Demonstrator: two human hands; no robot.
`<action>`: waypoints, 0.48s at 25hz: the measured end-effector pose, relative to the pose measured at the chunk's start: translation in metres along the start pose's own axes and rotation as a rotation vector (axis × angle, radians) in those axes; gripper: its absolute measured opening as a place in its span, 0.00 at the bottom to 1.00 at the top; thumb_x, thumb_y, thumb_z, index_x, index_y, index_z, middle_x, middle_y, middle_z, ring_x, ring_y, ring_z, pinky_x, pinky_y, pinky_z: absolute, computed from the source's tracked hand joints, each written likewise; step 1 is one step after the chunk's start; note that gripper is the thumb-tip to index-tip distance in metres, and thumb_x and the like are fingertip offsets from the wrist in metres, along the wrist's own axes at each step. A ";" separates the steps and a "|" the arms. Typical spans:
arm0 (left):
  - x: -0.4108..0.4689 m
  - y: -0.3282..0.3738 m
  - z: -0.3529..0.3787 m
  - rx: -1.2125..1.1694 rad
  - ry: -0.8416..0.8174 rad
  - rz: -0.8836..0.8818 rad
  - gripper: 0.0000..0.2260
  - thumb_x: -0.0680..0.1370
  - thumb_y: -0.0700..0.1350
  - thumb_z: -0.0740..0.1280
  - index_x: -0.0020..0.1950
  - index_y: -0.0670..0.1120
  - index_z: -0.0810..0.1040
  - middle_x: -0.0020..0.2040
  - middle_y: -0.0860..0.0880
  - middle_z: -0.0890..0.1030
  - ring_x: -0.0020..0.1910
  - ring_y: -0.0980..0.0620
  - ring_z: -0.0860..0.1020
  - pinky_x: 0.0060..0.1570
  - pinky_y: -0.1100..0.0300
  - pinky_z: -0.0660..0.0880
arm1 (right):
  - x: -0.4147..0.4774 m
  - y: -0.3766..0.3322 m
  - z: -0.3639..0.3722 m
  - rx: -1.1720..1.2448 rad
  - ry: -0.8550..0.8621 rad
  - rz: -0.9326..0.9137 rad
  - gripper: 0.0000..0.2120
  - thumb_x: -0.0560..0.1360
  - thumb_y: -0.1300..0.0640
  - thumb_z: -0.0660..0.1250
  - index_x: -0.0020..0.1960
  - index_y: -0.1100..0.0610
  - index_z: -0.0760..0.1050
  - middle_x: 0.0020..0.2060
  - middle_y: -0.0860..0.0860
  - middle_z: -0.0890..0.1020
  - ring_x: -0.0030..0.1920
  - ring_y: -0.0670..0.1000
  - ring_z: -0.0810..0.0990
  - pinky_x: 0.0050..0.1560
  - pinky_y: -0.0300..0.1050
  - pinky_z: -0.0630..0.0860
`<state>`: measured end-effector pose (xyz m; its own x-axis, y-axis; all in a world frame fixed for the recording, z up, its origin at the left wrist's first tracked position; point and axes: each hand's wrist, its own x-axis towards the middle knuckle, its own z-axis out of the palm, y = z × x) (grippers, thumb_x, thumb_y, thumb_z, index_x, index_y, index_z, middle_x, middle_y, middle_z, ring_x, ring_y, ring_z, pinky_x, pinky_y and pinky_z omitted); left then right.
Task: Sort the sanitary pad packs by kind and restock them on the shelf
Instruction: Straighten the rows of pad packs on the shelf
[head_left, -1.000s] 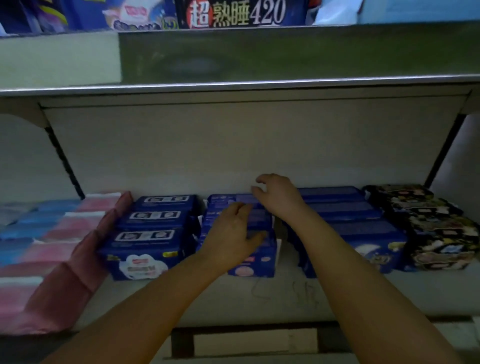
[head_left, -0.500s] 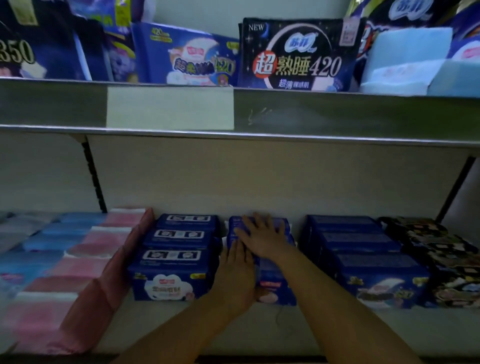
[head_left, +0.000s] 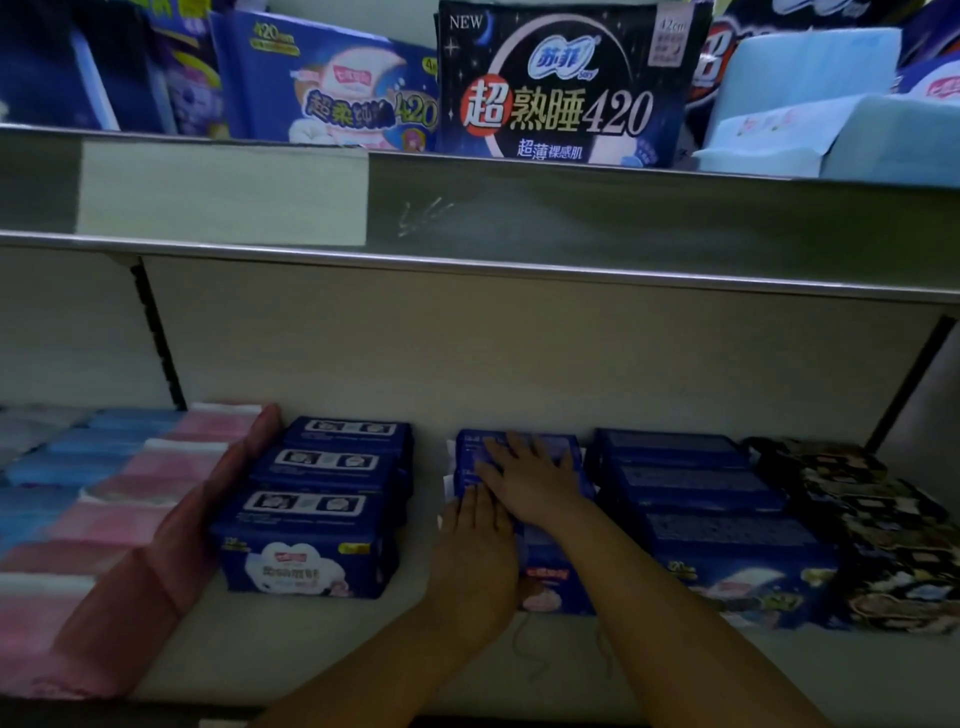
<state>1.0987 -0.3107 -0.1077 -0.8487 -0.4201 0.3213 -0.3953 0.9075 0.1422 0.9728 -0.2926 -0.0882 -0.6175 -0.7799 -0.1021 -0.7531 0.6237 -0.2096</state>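
Both hands lie flat with fingers straight on the middle row of blue packs on the lower shelf. Left hand covers the near left edge; right hand presses the top, farther back. Left blue row and right blue row flank it, with pink packs far left and black patterned packs far right

We count two hands: one left hand and one right hand. On the lower shelf we count three label-topped blue packs in one file and three plain-topped blue packs in another. The middle file, under the hands, cannot be counted. On the upper shelf we count one black 420 pack and one blue 420 pack.
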 end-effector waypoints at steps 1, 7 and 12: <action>0.002 0.005 -0.006 0.010 0.001 -0.010 0.49 0.68 0.66 0.67 0.72 0.30 0.56 0.73 0.37 0.53 0.73 0.40 0.60 0.70 0.53 0.47 | 0.002 0.002 0.000 -0.003 0.001 -0.008 0.26 0.80 0.40 0.42 0.77 0.45 0.44 0.77 0.49 0.43 0.76 0.55 0.41 0.72 0.63 0.38; 0.008 0.003 -0.004 0.078 -0.211 -0.014 0.50 0.58 0.71 0.71 0.64 0.33 0.72 0.67 0.42 0.62 0.64 0.41 0.73 0.64 0.51 0.64 | 0.009 0.004 0.002 -0.002 0.017 -0.024 0.26 0.80 0.40 0.42 0.77 0.46 0.44 0.77 0.49 0.43 0.76 0.55 0.41 0.72 0.63 0.38; 0.010 0.000 0.011 0.000 -0.137 -0.025 0.41 0.77 0.60 0.59 0.76 0.40 0.40 0.75 0.43 0.37 0.76 0.44 0.42 0.70 0.53 0.35 | 0.014 0.005 -0.002 0.012 0.011 -0.030 0.26 0.81 0.40 0.41 0.77 0.46 0.45 0.76 0.49 0.43 0.76 0.55 0.40 0.72 0.63 0.37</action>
<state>1.0861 -0.3155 -0.1147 -0.8784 -0.4399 0.1871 -0.4173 0.8965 0.1486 0.9601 -0.3000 -0.0890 -0.5972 -0.7975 -0.0854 -0.7684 0.5994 -0.2244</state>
